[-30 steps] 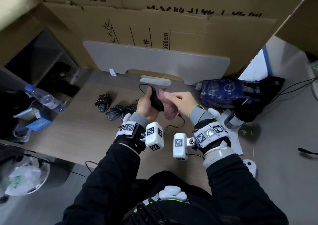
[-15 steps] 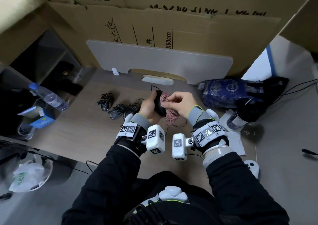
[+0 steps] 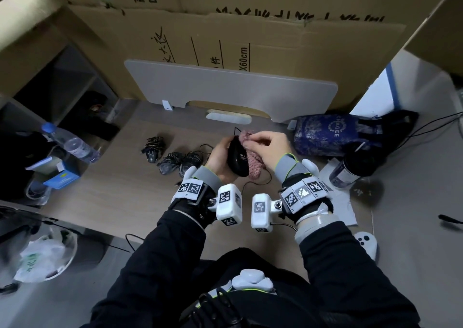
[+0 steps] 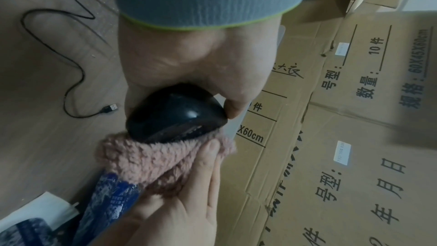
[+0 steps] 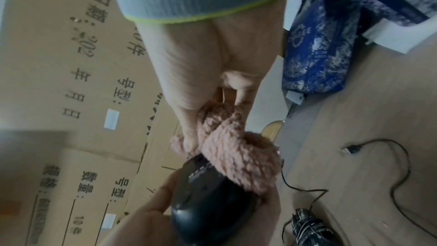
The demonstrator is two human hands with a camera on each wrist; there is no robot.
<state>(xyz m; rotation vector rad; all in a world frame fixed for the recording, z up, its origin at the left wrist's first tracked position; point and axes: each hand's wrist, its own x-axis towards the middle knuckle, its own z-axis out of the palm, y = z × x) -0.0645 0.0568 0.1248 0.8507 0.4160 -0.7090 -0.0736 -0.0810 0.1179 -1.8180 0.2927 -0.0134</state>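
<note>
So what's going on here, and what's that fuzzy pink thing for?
A person is cleaning a black mouse, the computer kind. The left hand holds it up above the table. The right hand pinches a fluffy pink cloth and presses it against the mouse. Its cable hangs down, and the plug lies loose on the table. Three more mice with wound-up cables lie off to the left.
</note>
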